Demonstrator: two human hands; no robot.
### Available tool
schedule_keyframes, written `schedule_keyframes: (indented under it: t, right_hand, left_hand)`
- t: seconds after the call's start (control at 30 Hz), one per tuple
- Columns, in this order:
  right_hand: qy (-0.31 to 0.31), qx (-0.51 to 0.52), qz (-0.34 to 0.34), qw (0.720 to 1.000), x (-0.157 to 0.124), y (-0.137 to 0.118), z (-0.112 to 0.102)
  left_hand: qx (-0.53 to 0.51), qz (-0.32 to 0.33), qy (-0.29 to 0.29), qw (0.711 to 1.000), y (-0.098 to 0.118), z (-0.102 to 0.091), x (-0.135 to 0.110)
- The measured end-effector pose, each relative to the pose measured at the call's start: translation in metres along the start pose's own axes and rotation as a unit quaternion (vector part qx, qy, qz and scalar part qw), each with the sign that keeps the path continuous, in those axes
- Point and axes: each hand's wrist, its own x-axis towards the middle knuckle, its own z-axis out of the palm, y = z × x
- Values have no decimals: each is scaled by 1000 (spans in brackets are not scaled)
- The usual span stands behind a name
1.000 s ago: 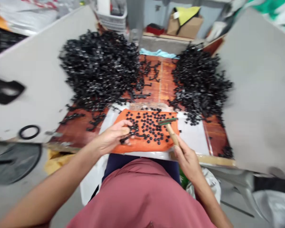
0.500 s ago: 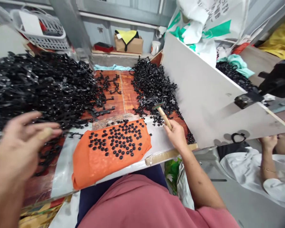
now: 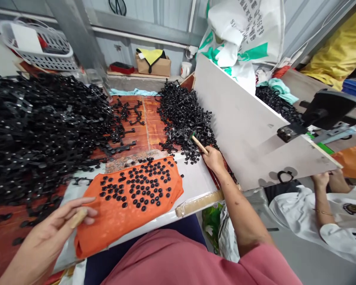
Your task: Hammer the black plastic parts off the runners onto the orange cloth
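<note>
My left hand (image 3: 61, 227), its thumb tip wrapped in something tan, is over the left end of an orange cloth-covered pad (image 3: 95, 227). Its fingers are stretched out and loosely apart, and nothing shows in them. Many small round black pieces (image 3: 144, 192) are scattered across the pad. On the right, my right hand (image 3: 214, 159) is closed around the wooden handle of a small hammer (image 3: 200, 144). The hammer's head lies against a heap of small black parts (image 3: 185, 111).
A larger heap of black plastic strips (image 3: 44, 126) covers the table's left side. An upright pale board (image 3: 240, 118) bounds the right side, with a black clamp-mounted device (image 3: 329, 105) on it. Beyond it, a co-worker's hand (image 3: 320, 180) shows. A white basket (image 3: 53, 61) stands at the back left.
My left hand has come from beside the left heap down and right to the pad's left end. My right hand still grips the hammer. The whole view has shifted slightly.
</note>
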Motion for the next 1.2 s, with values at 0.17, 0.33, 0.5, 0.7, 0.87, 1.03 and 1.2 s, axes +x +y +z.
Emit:
schedule_keyframes:
  t: [0.17,0.33,0.5,0.7,0.87,1.03,1.2]
  right_hand:
    - [47,83,-12,995,-6,-14,-20]
    - [30,210,-5,977,-42,-52,-34]
    - [-113,412,3,904,-99,-114,-20]
    - [-130,422,-59,895,-145,-154,15]
    - [-162,362,-137,908,-169,-171,36]
    - [-252,347,-175,886,-177,-175,35]
    - [-265,311,-139,902,-169,-148,26]
  left_hand:
    - [16,16,-36,999,5,16,-10]
    - [24,60,-82,995,5,42,-11]
    - [17,163,-119,979,37,85,-16]
    - [200,299,29,933,51,91,-16]
    - [224,283,10,932,32,91,-23]
    - [152,190,0,970,8,59,-14]
    - [211,153,28,965,-20,-8,6]
